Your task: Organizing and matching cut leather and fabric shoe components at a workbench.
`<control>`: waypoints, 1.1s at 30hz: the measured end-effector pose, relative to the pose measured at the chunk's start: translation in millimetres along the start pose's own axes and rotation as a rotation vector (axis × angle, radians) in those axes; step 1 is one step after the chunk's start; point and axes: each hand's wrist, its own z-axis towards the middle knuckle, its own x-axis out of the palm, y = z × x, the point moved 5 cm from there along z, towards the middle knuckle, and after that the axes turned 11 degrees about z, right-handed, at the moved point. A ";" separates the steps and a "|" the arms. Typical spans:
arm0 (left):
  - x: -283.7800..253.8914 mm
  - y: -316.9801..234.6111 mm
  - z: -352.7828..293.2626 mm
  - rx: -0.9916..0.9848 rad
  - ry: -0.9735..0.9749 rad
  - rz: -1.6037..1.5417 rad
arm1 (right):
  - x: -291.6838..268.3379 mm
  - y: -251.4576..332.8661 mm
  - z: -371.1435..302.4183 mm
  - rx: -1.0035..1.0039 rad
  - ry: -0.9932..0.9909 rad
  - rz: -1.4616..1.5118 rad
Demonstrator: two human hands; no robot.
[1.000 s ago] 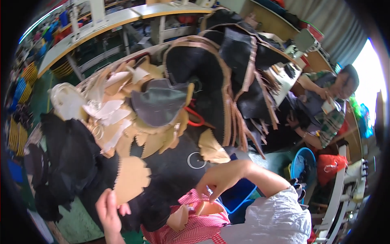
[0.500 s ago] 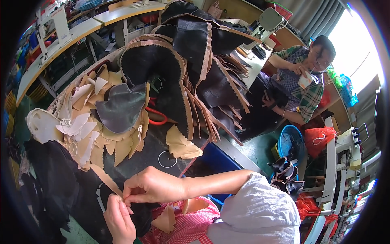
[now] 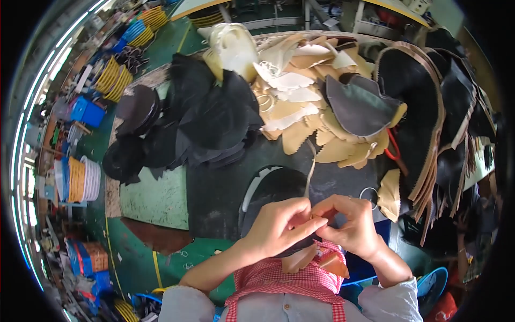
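Note:
My left hand (image 3: 284, 224) and my right hand (image 3: 347, 224) meet over my lap at the table's near edge. Both pinch a narrow tan strip (image 3: 310, 169), whose free end stands up above the fingers. Its lower end is hidden between the fingertips. Just behind the hands lies a black curved piece (image 3: 279, 185) with a pale grey-white band along its edge. Below them, a tan scrap (image 3: 299, 259) and a brownish piece (image 3: 333, 264) rest on my red checked apron (image 3: 295, 279).
On the dark tabletop (image 3: 214, 201) are a black pile of pieces (image 3: 214, 115), a heap of tan zigzag-edged pieces (image 3: 295, 126), a dark grey piece (image 3: 359, 104), red-handled scissors (image 3: 394, 146), a white ring (image 3: 368, 194) and large black sheets (image 3: 413, 102) at right. Baskets (image 3: 83, 180) stand left.
My view has swung, bringing the left-hand floor and baskets into sight and the co-worker to the dark right edge. Both hands stay together at the strip, which now stands more upright.

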 end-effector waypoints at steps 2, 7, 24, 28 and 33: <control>7.3 14.4 -0.8 -0.133 0.203 -0.432 | 3.6 1.5 1.7 0.072 0.056 0.207; -3.8 35.4 -12.3 -0.137 0.207 -0.898 | -9.3 -12.8 19.2 0.122 -0.005 1.226; -4.7 -7.7 -15.1 0.233 -0.213 0.398 | 15.3 15.0 11.0 -0.106 0.000 -0.203; -8.0 7.8 -7.2 0.078 -0.166 -0.070 | 11.4 6.5 11.0 -0.054 0.035 -0.056; -5.9 17.0 -5.7 0.038 0.040 -0.380 | 4.6 -33.0 6.3 0.288 0.093 0.735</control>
